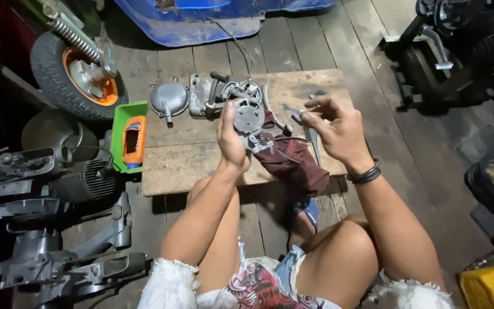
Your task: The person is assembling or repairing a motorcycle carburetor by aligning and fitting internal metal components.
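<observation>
My left hand [231, 137] grips a round grey metal engine part [250, 121] above the wooden counter [201, 154]; my right hand [331, 130], fingers loosely spread, hovers beside a maroon rag [293, 163]

A low wooden counter [201, 166] sits at centre, with a round metal cover [168, 99] and an engine casing [218, 94] on its 11 o'clock part. A tray [122, 123] holding a bottle [134, 141] lies off its 9 o'clock edge, and a wheel [70, 74] stands at 10 o'clock. An engine [58, 183] lies on the floor at 8 o'clock.
</observation>
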